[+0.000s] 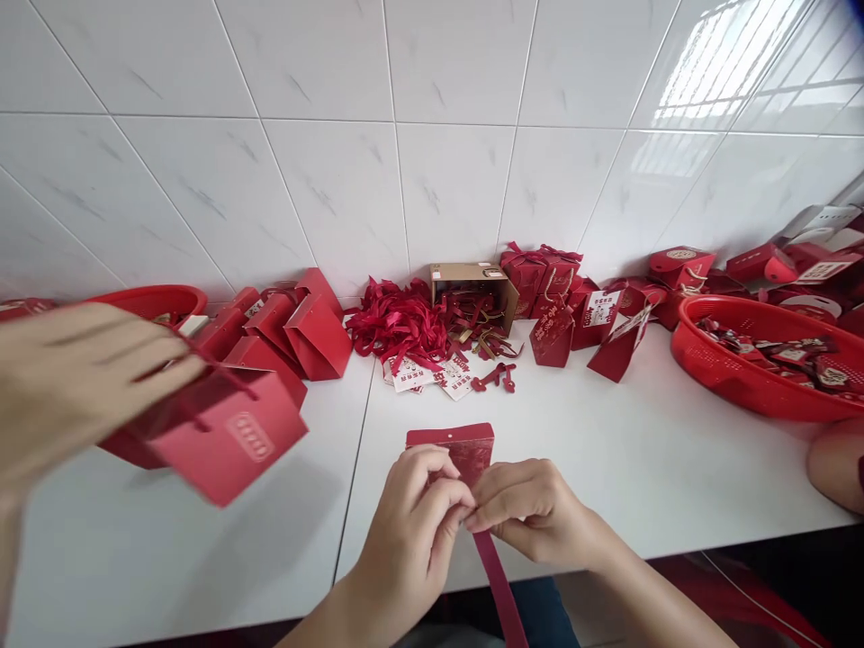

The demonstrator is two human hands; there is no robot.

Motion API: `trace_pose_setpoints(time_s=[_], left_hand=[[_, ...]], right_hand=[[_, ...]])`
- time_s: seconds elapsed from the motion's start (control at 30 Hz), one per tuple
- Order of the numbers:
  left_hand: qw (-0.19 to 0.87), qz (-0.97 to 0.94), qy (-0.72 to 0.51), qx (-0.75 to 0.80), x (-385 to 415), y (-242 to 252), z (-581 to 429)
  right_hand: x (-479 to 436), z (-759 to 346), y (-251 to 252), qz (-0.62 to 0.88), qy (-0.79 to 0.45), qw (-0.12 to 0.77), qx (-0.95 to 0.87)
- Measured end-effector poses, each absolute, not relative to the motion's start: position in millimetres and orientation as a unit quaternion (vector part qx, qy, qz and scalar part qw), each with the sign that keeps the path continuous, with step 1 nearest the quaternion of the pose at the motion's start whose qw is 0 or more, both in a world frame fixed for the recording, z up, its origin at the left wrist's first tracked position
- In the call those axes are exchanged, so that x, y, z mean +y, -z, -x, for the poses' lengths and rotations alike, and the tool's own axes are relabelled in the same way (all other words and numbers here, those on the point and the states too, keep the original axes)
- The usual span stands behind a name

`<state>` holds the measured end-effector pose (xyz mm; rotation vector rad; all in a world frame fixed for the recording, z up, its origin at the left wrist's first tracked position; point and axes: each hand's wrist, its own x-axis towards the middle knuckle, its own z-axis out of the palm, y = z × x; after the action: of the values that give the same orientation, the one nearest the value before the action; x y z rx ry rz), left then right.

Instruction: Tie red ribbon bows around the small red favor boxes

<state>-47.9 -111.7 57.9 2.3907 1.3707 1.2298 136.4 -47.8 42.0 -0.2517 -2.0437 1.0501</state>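
My left hand and my right hand meet at the table's front edge, fingers pinched together on a red ribbon that hangs down toward my lap. Just beyond them a flat, folded red paper bag with a small hole near its top lies on the white table. The ribbon's upper end is hidden between my fingertips, close to the flat bag's near edge.
Another person's blurred hand at the left holds an assembled red gift bag. Against the tiled wall lie more red bags, a ribbon heap, a small cardboard box, printed tags and red baskets. A second person's elbow shows at the right.
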Motion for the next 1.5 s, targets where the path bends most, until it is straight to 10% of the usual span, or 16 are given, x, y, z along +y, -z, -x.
trace_pose_setpoints(time_s=[0.27,1.0,1.2,1.5], left_hand=[[0.012,-0.697,-0.488,0.525,-112.6,-17.0,54.2],[0.357,-0.628,-0.525,0.449,-82.9,-1.2,69.8],[0.2,-0.739,-0.504,0.401,-89.7,-13.3,72.4],[0.053,-0.807,-0.49,0.325,-90.5,-71.1,69.1]], right_hand=[[-57.1,-134.3,-14.9,0.142,-0.416,0.47,-0.765],[-41.0,-95.8,15.6,0.306,-0.307,0.558,-0.708],[-44.4,-87.9,18.8,0.324,-0.456,0.553,-0.617],[-50.1,-89.8,-0.4,0.254,-0.338,0.546,-0.723]])
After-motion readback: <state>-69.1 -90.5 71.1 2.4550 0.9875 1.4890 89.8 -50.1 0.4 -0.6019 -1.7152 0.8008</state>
